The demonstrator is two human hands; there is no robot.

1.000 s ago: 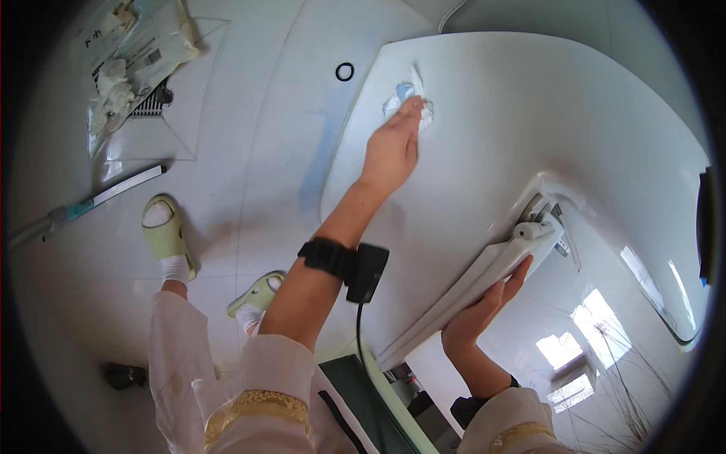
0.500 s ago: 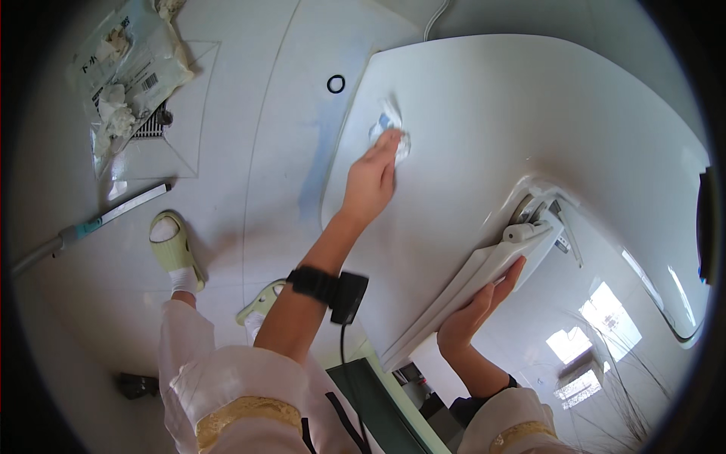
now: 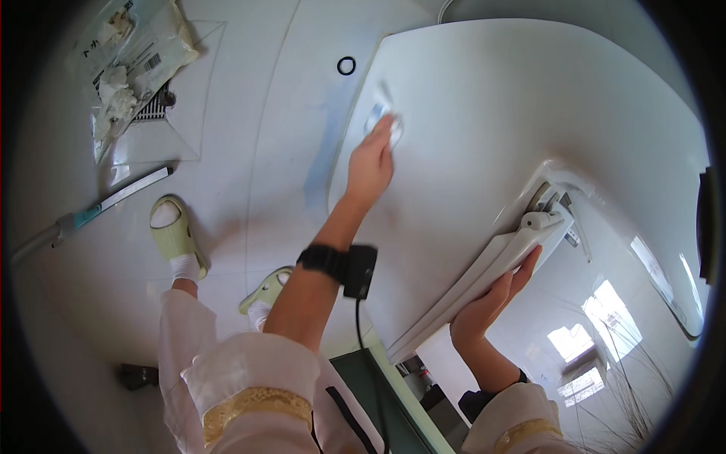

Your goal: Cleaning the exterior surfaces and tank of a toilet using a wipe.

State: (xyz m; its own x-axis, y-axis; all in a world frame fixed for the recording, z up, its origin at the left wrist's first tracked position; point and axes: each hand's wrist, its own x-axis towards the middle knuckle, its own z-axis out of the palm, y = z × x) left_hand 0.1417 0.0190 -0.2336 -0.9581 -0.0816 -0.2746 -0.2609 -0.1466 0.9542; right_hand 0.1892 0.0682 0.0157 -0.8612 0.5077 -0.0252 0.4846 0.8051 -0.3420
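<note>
My left hand (image 3: 369,170) is closed on a crumpled white wipe (image 3: 374,113), blurred by motion. It presses the wipe against the smooth side of a white toilet (image 3: 461,113), near its left edge. On the right, my right hand (image 3: 480,306) holds the raised toilet lid (image 3: 461,295), fingers stretched along its outer face below the hinge (image 3: 538,219); part of the grip is hidden. A black device (image 3: 359,271) with a cable is strapped to my left forearm.
A black ring (image 3: 345,66) lies on the pale floor beside the toilet. Far left, a plastic bag (image 3: 170,38) and crumpled tissues (image 3: 117,94) partly cover a floor drain (image 3: 153,110). A pole (image 3: 136,189) lies near my green slipper (image 3: 174,238). A dark green panel (image 3: 367,386) stands below.
My left hand and the wipe have shifted slightly up and left over the toilet's side. My right hand stays on the lid. The whole view has shifted a little.
</note>
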